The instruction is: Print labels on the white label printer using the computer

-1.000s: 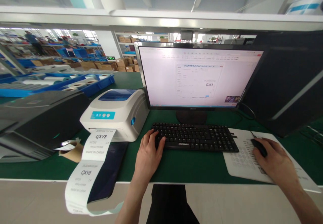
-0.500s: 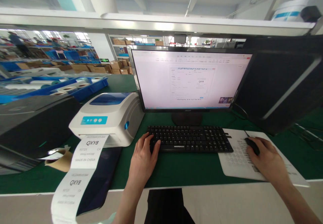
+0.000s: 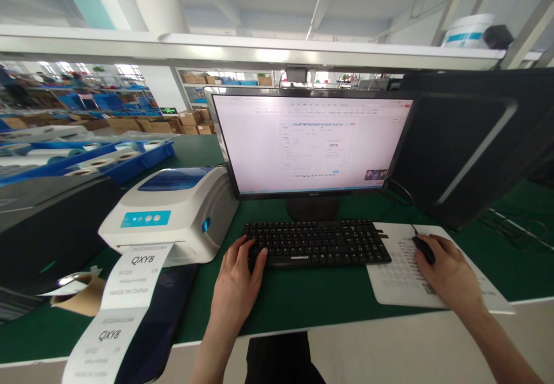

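Note:
My left hand (image 3: 238, 283) rests at the left end of a black keyboard (image 3: 318, 244), thumb and fingers apart, fingertips on or beside its keys. On a white printed mouse pad (image 3: 389, 294), my right hand (image 3: 448, 268) is wrapped over a black computer mouse (image 3: 425, 250). Behind the keyboard stands a lit monitor (image 3: 255, 141) showing a window with "QXY8" on it. To the left, a white label printer (image 3: 173, 199) has a strip of printed labels (image 3: 127, 289) hanging from its front, reading "QXY8" and "MADE IN CHINA".
Beneath the label strip lies a dark flat pad (image 3: 168, 303), beside a cardboard tube (image 3: 80, 297). Black equipment (image 3: 47, 222) stands at far left, and a dark panel (image 3: 459, 147) at right. A shelf (image 3: 242, 49) spans above; blue trays (image 3: 151, 156) hold rolls.
The camera view has shifted, so the whole scene sits slightly further left and lower. Both hands keep their places on the keyboard and the mouse.

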{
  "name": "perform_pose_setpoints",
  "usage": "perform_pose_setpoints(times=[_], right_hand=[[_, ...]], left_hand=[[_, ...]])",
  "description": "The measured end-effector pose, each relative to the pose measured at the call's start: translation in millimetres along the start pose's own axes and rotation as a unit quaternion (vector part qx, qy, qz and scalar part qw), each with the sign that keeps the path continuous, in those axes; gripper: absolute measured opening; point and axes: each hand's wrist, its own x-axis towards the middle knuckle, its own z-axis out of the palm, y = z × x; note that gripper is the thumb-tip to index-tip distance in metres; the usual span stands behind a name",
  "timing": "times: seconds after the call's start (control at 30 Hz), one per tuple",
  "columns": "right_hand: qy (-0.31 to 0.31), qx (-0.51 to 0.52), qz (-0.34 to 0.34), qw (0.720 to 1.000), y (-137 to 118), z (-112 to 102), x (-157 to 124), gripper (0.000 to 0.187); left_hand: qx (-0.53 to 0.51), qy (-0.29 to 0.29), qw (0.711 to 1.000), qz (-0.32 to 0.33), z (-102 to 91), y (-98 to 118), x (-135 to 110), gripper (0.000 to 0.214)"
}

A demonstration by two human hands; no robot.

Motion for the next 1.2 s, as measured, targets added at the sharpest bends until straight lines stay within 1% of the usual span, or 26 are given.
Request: perform_pose_setpoints(times=[0.1,0.37,0.57,0.77,0.93,1.1,1.2], right_hand=[[-0.005,0.003,-0.001,1.000,0.0,0.2,0.3,0.055],[0.022,0.037,-0.019,0.999,3.1,3.8,0.9,0.052],[0.027,0.046,-0.029,0.998,3.2,5.1,0.3,0.052],[0.014,0.044,-0.027,0.999,6.7,5.5,-0.5,0.056],[0.014,0.045,-0.028,0.999,8.2,7.6,0.2,0.057],[-0.005,0.038,-0.024,0.999,10.7,9.1,-0.6,0.060],[-0.004,0.037,-0.027,0.999,11.6,9.1,-0.9,0.060]], left_hand=[[0.003,0.004,1.000,0.000,1.1,-1.1,-0.2,0.045],[-0.003,0.002,1.000,0.001,0.7,-0.9,-0.1,0.045],[0.000,0.002,1.000,-0.004,0.2,0.6,0.4,0.045],[-0.001,0.001,1.000,-0.003,-2.5,3.8,0.6,0.044],[0.000,-0.005,1.000,-0.009,-1.8,2.5,-0.3,0.046],[-0.001,-0.014,1.000,-0.018,-2.0,2.8,0.0,0.045],[-0.005,-0.013,1.000,-0.017,-2.9,3.4,0.1,0.044]])
